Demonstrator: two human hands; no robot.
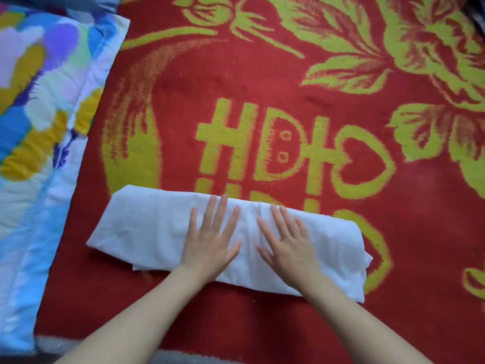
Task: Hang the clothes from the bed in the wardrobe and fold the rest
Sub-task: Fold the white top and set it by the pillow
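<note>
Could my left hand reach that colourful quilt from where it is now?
Probably yes: the left hand rests flat on the folded white cloth, and only cloth and bare red blanket lie between it and the quilt.

Bright, even, soft light with no glare and barely any shadows. Whole frame is a bit soft; the white cloth (147, 232) is nearly washed out, folds hard to read. Wide-angle stretch at the edges, quilt (39, 114) pattern smeared.

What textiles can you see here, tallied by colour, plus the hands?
White folded cloth: 1
Red and yellow blanket: 1
Blue, purple and yellow quilt: 1
Hands lying flat on the cloth, left hand and right hand: 2
Total: 5
</note>
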